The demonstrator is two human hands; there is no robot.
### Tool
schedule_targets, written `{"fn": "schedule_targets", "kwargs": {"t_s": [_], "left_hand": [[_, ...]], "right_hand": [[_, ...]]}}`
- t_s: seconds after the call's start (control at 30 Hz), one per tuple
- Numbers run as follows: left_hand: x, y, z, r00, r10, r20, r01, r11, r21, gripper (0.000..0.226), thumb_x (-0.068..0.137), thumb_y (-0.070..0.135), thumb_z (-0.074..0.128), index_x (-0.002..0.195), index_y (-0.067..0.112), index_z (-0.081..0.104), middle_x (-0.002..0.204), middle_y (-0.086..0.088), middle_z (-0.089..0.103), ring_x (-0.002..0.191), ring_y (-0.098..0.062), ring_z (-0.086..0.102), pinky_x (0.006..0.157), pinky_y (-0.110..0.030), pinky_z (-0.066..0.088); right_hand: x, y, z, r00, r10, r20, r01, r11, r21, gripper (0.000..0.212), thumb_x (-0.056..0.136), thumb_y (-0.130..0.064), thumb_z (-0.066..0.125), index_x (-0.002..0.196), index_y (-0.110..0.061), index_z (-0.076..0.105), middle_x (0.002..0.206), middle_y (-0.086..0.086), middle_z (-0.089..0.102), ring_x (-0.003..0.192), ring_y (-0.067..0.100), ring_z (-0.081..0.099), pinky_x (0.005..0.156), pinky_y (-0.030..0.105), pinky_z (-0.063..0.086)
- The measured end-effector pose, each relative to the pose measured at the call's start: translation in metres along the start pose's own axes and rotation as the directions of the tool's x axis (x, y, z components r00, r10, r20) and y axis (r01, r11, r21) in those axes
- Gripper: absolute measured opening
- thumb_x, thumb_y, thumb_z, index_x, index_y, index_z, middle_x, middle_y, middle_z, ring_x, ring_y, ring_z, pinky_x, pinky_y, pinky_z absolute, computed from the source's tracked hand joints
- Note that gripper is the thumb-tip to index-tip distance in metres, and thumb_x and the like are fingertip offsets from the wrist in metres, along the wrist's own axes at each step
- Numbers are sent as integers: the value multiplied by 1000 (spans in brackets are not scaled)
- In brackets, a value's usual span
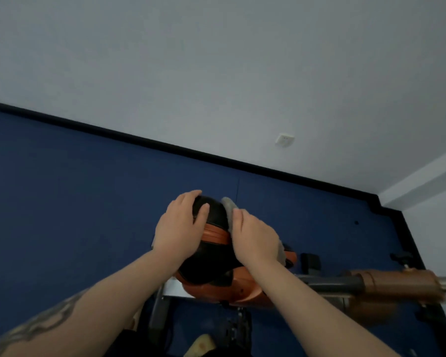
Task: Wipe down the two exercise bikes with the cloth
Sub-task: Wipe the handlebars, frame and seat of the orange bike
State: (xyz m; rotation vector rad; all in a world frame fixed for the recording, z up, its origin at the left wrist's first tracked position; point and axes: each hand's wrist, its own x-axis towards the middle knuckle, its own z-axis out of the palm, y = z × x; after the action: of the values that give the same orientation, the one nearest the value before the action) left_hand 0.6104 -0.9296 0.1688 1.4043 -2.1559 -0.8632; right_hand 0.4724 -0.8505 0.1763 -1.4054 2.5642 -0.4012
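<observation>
Grey cloth (229, 212) under right hand (255, 238) on seat (211, 215).

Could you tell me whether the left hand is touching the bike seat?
Touching: the head view shows the left hand resting on the black seat, its fingers lying over the top.

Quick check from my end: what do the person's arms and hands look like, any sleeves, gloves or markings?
Both forearms are bare, with no sleeves in view. The left hand and right hand wear no gloves, and no rings or watch show. The left forearm carries a dark tattoo of curving lines near the frame's lower left corner. The right forearm shows no markings.
</observation>
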Motion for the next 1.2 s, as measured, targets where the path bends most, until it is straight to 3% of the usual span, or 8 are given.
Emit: {"fn": "schedule_targets", "kwargs": {"t_s": [0.13, 0.3, 0.53, 0.67, 0.77, 0.97, 1.1, 1.2], "left_hand": [[-15, -6, -1, 999, -40, -12, 39, 996, -85, 46, 97, 48, 40, 142, 37, 34, 140, 15, 44, 116, 0, 42, 88, -26, 36], [-34, -9, -1, 995, -54, 80, 74, 961, -267, 68, 93, 46, 57, 148, 42, 18, 149, 19, 29, 128, 1, 35, 107, -31, 34], [-56, -21, 0, 975, -171, 142, 216, 881, -420, 113, 58, 62, 80, 149, 30, 22, 140, 17, 33, 127, -1, 39, 107, -28, 38], [-72, -28, 11, 934, -299, 197, 357, 725, -589, 85, 44, 61, 86, 117, 36, 51, 111, 11, 65, 94, 2, 65, 81, -21, 55], [-74, -33, 10, 936, -243, 256, 351, 716, -604, 82, 43, 58, 90, 114, 43, 51, 105, 17, 69, 94, 6, 65, 81, -18, 54], [-87, -43, 15, 930, -129, 344, 322, 738, -593, 63, 63, 44, 88, 119, 33, 61, 111, 15, 71, 106, -1, 64, 96, -32, 52], [-88, -44, 13, 911, -169, 375, 364, 756, -544, 67, 58, 53, 87, 116, 31, 62, 107, 12, 72, 100, 0, 66, 94, -31, 53], [-85, -42, 1, 899, -147, 412, 350, 806, -477, 57, 59, 59, 84, 107, 41, 62, 102, 17, 71, 97, 4, 65, 91, -26, 53]], "right_hand": [[-27, 42, -11, 940, -340, -26, 340, 940, 4, 45, 102, -41, 28, 138, -27, 51, 123, -10, 62, 104, 12, 60, 83, 31, 45], [3, 45, -12, 972, -127, 197, 155, 979, -135, 39, 104, -42, 18, 115, -36, 54, 110, -7, 65, 79, 12, 53, 60, 27, 32], [39, -25, 2, 952, -178, 248, 121, 966, 228, 44, 103, -48, 19, 138, -37, 43, 141, -8, 50, 126, 17, 49, 93, 36, 37], [37, -23, 3, 748, -642, 170, 610, 765, 206, 46, 101, -50, 26, 146, -44, 33, 154, -22, 26, 143, 2, 18, 108, 26, 24], [53, -12, -4, 586, -762, 276, 703, 648, 293, 45, 99, -52, 32, 143, -50, 33, 155, -22, 23, 145, 3, 12, 114, 21, 12], [61, -47, 6, 836, -480, 266, 428, 874, 230, 38, 101, -49, 33, 125, -34, 57, 126, -15, 53, 121, 12, 49, 91, 32, 38], [18, -39, 3, 586, -790, 183, 787, 608, 104, 36, 98, -47, 36, 124, -37, 59, 141, -19, 46, 143, 7, 23, 119, 38, 12], [9, -29, -4, 573, -807, 141, 752, 587, 299, 32, 100, -33, 47, 128, -29, 61, 142, -17, 50, 145, 2, 20, 121, 36, 9]]}}
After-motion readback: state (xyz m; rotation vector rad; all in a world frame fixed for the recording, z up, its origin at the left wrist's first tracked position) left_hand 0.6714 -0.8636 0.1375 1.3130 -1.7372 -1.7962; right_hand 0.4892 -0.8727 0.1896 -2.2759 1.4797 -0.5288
